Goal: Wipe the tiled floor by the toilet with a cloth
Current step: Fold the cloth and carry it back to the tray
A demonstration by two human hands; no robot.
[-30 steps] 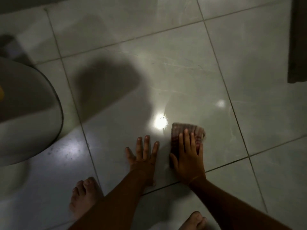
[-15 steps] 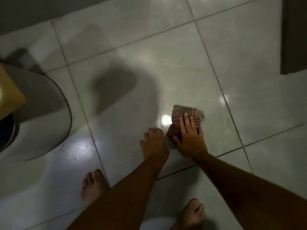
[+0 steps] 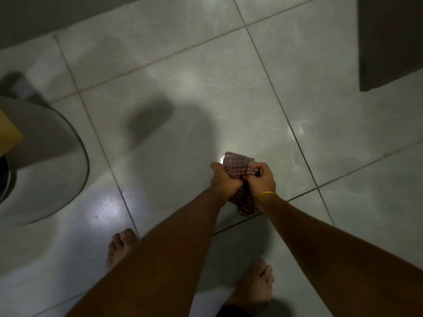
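Since a second ago: we have taken our left hand (image 3: 225, 180) off the tile and brought it to the cloth (image 3: 238, 167), which was pressed flat under our right hand (image 3: 262, 180) and is now lifted and bunched between both.
Grip: both hands are curled tight on the checked cloth, thumbs on top, one end sticking up past the knuckles and the other hanging below the wrists.
Cloth position: held over the floor (image 3: 183, 76) at the tile joint just ahead of our feet; whether its lower corner touches the tile we cannot tell.
Step, as we judge it: refolding or wringing before the next pass.
Risk, drips: if the cloth is wet, squeezing it here would drop dirty water on tile we have already wiped.
Risk, slipping: our left foot (image 3: 122, 244) and right foot (image 3: 256, 284) are bare on glossy tile, so a wet patch could slide us.
Risk, fold: a loose bundle would smear instead of wiping.
Surroundings: the toilet (image 3: 45, 179) sits well to our left, and a dark panel (image 3: 391, 42) stands at the far right.
Obstruction: only the toilet base crowds the leftward sweep; specks show on the tile beside it.
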